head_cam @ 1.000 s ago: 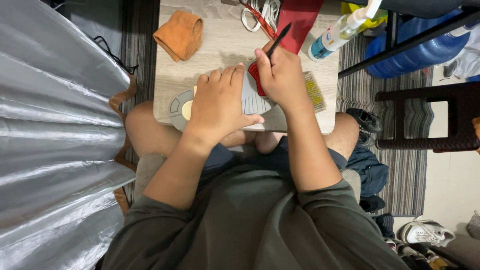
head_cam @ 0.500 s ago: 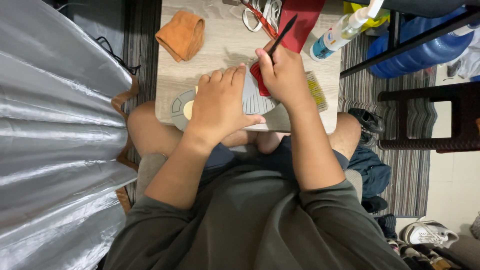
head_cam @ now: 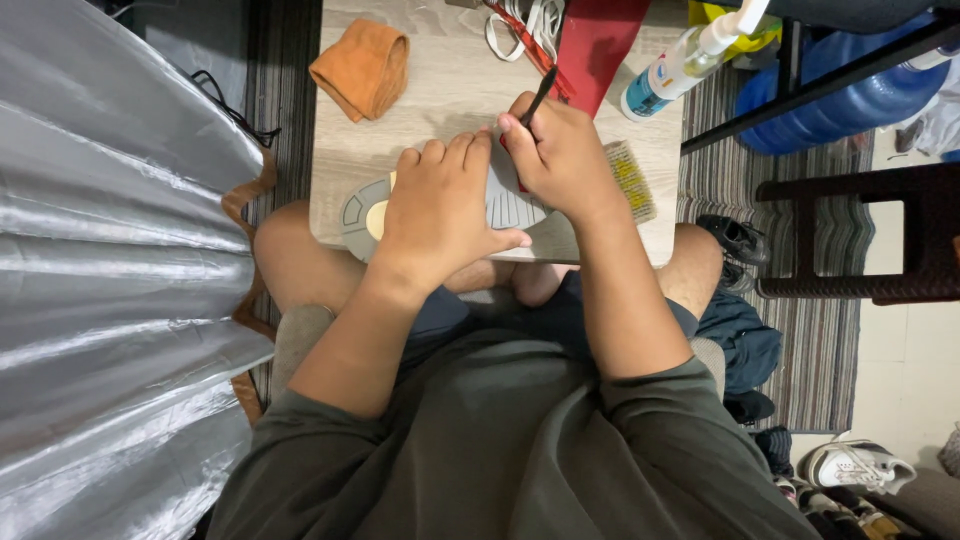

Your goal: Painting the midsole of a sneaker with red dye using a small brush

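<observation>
Left hand: our left hand (head_cam: 440, 215) lies palm down, fingers spread flat and pointing to 12 o'clock, pressing the shoe (head_cam: 500, 215) onto the table (head_cam: 440, 90).
Right hand: our right hand (head_cam: 560, 160) is curled, fingers pinched around a thin black tool (head_cam: 537, 98) angled toward 1 o'clock.
Shoe: sole up, grey, at the table's near edge above our knees.
Cloth: we see an orange cloth (head_cam: 365, 65) at 11 o'clock of the left hand.
Brush: a yellow-bristled brush (head_cam: 632, 180) lies at 3 o'clock of the right hand.
Bottle: a spray bottle (head_cam: 690, 60) lies at 1 o'clock.

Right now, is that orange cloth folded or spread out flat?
Folded. The orange cloth lies bunched in doubled layers on the wooden table, beyond the left hand, touching nothing.
</observation>
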